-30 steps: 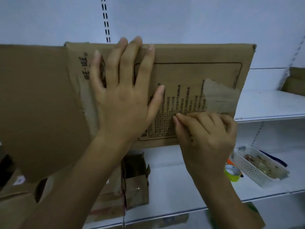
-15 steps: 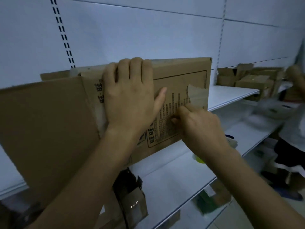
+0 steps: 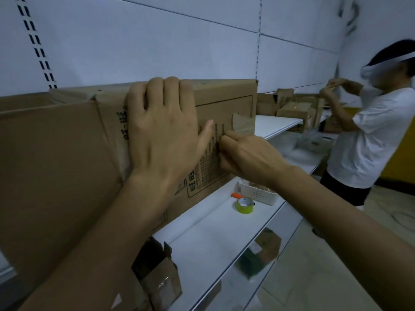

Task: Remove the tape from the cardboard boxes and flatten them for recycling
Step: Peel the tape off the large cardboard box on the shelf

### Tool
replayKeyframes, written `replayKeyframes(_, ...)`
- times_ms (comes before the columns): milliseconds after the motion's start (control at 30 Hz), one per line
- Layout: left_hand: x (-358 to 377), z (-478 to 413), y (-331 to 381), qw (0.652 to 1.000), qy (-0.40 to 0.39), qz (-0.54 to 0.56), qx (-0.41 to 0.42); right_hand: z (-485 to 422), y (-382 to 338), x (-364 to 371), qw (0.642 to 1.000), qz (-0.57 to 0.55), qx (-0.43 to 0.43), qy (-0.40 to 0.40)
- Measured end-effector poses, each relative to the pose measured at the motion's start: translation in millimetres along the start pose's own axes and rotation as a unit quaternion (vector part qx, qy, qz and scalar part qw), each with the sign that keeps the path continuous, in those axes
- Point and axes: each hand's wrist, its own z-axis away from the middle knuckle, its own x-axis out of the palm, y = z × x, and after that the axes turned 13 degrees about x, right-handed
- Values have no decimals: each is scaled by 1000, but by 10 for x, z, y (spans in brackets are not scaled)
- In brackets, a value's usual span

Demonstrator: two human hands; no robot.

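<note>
Head view looks along a run of white metal shelving in a dim room. A large cardboard box [image 3: 222, 104], opened out, stands on edge on the middle shelf [image 3: 211, 223], its printed panel facing the camera and a plain brown flap reaching to the near left. The left hand [image 3: 166, 129] lies flat on that panel, its fingers curled over the top edge and its thumb stretched right across the black print. The right hand [image 3: 244, 156] is bunched up against the panel just right of that thumb, its fingertips pressed together at the near end of a tape strip [image 3: 242, 124]; whether they actually grip the strip cannot be told. The strip's far end sits lifted and wrinkled near the box's right edge.

On the same shelf, right of the box, a roll of yellow-green tape [image 3: 244, 205] lies flat, with an orange tool [image 3: 237, 195] just behind it and a white perforated basket [image 3: 258, 194] beside that. A small torn box [image 3: 161, 277] hangs in the dark below the shelf edge, and more cardboard lies on the lowest level. The back wall [image 3: 157, 41] is pale panelling with slotted uprights. Farther right the upper shelf carries a heap of small boxes [image 3: 292, 108], where a second person [image 3: 368, 140] in a white shirt stands with both hands raised. Beyond lie a pale tiled floor [image 3: 314, 265] and a yellow wall.
</note>
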Motion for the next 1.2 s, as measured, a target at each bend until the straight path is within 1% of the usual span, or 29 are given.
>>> replayKeyframes(67, 0, 10, 6, 1000, -1, -15, 0, 34, 17, 40, 998, -45, 33, 3)
replayKeyframes(133, -1, 8, 24, 1000, 0, -22, -1, 143, 21, 112, 990, -116, 77, 25)
replayKeyframes(233, 1, 0, 35, 1000, -2, -30, -8, 331, -116, 287, 962, -191, 167, 105)
replayKeyframes(300, 5, 3, 35, 1000, -4, -25, -9, 379, -234, 357, 941, -215, 218, 145)
replayKeyframes(367, 1, 3, 34, 1000, -8, -16, -8, 374, -292, 354, 933, -213, 240, 165)
replayKeyframes(467, -11, -1, 38, 1000, -15, -3, -13, 355, -334, 283, 946, -145, 235, 170)
replayKeyframes(567, -24, -8, 42, 1000, -21, 10, -18, 334, -417, 251, 961, -69, 232, 134)
replayKeyframes(633, -25, -11, 43, 999, -18, 17, -21, 318, -463, 250, 964, -11, 225, 141)
replayKeyframes(700, -12, -17, 40, 999, -11, 24, -22, 307, -514, 242, 960, 19, 227, 166)
replayKeyframes(800, 16, -18, 30, 999, 5, 23, -24, 263, -521, 257, 954, 20, 222, 199)
replayKeyframes(867, 26, -16, 34, 1000, 5, 16, -24, 251, -475, 279, 951, 0, 223, 214)
replayKeyframes(967, 17, 1, 48, 1000, -8, -11, -23, 315, -415, 317, 952, -95, 216, 195)
replayKeyframes(1033, 9, 6, 58, 1000, -11, -12, -21, 374, -448, 318, 947, -125, 219, 198)
replayKeyframes(1067, 7, 5, 61, 1000, -11, -10, -21, 384, -477, 314, 948, -116, 220, 199)
replayKeyframes(1200, 14, 7, 66, 999, -9, -18, -25, 322, -564, 279, 960, -21, 225, 167)
